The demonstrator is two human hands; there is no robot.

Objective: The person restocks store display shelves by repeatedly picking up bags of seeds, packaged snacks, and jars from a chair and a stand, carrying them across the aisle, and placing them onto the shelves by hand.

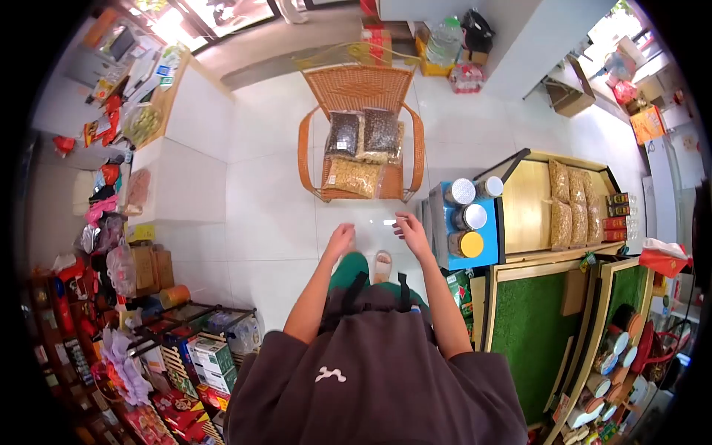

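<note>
My left hand (343, 239) hangs in front of my body, loosely curled, with no object visible in it. My right hand (410, 231) is held out at about the same height, fingers apart and holding nothing. Ahead of both hands, not touched by them, stands a wicker armchair (357, 87). On its seat lie clear bags: a dark-filled bag (343, 135) at left, another dark-filled bag (380, 132) at right, and a pale-filled bag (354, 176) in front. More pale contents show beneath the dark bags.
To the right, several lidded jars (469, 217) stand on a blue surface (486, 254) beside a wooden display tray (521, 211) with bagged goods (569, 204). A white counter (189, 111) and a goods rack (178, 326) are at left. A large bottle (445, 41) stands at the back.
</note>
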